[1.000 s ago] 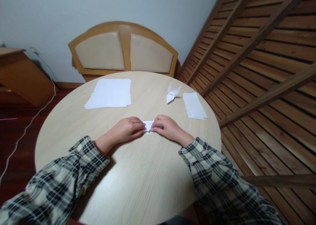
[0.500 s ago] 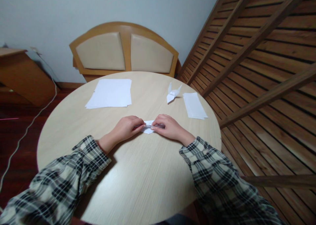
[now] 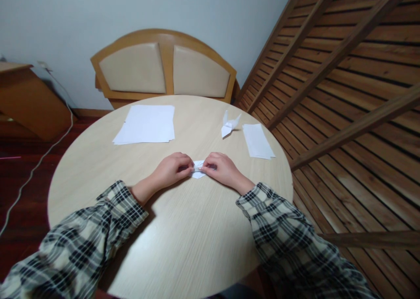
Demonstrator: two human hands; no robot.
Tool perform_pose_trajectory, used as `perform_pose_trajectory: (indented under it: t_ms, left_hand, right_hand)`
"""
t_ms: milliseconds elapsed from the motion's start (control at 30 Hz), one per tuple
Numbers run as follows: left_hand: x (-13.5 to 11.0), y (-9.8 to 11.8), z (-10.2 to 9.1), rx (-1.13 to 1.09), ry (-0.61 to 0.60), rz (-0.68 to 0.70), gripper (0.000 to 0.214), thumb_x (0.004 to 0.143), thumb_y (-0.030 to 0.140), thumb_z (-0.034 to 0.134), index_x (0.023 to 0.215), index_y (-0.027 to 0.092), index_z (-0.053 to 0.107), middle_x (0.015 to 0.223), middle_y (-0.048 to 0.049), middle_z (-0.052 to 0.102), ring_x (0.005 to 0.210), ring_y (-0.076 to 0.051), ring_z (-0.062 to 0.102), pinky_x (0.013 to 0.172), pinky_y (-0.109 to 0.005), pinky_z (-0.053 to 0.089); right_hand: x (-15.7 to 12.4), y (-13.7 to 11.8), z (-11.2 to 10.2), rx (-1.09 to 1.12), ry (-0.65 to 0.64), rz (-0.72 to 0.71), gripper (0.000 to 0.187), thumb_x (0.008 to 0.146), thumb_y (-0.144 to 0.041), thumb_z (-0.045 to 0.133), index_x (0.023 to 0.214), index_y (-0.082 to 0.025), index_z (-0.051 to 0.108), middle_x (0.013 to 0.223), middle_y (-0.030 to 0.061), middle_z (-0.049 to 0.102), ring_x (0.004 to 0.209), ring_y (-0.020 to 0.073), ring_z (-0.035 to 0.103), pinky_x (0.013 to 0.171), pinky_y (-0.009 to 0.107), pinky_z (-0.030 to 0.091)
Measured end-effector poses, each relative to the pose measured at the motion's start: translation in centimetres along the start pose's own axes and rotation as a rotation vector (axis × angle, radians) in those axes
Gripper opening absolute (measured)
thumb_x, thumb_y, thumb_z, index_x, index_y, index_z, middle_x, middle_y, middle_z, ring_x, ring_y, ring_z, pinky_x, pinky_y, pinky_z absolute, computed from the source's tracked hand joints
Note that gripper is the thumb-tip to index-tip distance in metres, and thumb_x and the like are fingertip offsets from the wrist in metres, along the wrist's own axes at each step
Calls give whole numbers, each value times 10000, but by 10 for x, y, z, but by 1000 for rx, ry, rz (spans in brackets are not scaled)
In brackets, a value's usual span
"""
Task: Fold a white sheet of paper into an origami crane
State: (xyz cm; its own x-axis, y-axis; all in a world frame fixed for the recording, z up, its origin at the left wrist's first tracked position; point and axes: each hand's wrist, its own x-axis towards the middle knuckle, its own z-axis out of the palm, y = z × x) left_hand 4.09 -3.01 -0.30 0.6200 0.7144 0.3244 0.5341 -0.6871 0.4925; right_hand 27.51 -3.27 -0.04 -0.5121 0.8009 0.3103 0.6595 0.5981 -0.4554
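Note:
A small folded piece of white paper (image 3: 198,174) lies on the table between my hands, with a raised fold across its middle. My left hand (image 3: 177,166) pinches the left end of that fold between thumb and fingers. At the right end, my right hand (image 3: 220,167) grips it in the same way. Both hands rest low over the tabletop, and their fingers cover the paper's side corners. Beyond my right hand stands a folded white paper figure (image 3: 229,126) with two upright points.
A round wooden table (image 3: 183,237) carries a stack of white sheets (image 3: 147,124) at the back left and narrower white paper pieces (image 3: 257,141) at the right. Behind it is a padded headboard (image 3: 169,67). A slatted wooden panel (image 3: 354,115) borders the right side.
My fingers have shifted slightly along the fold, which now looks flatter and lighter. My hands stay on the same paper; the rest of the table is unchanged.

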Motion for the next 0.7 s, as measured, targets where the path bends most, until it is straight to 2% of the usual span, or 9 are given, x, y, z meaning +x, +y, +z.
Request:
perform_pose_trajectory:
  t_ms: [200, 433, 700]
  left_hand:
    - [-1, 0, -1, -78, 11, -7, 141, 938, 275, 605, 882, 194, 706, 922, -58, 723, 880, -211, 633, 829, -361, 490]
    - [3, 1, 6, -39, 34, -70, 133, 918, 223, 595, 840, 177, 693, 916, -67, 713, 875, -219, 619, 820, -373, 481]
    - [3, 1, 14, 20, 85, -68, 150, 889, 238, 607, 757, 177, 645, 860, -63, 655, 844, -217, 582, 787, -365, 483]
  right_hand:
    - [0, 2, 9, -8, -1, 55, 190, 919, -309, 695, 755, -211, 703, 811, 17, 632, 824, 173, 559, 763, 313, 377]
    - [1, -2, 14, -36, 7, 135, 187, 917, -286, 694, 753, -198, 676, 844, 32, 629, 859, 186, 553, 797, 329, 391]
    - [-4, -2, 15, -69, -8, 88, 144, 943, -258, 627, 810, -204, 623, 915, 41, 593, 920, 202, 522, 850, 348, 397]
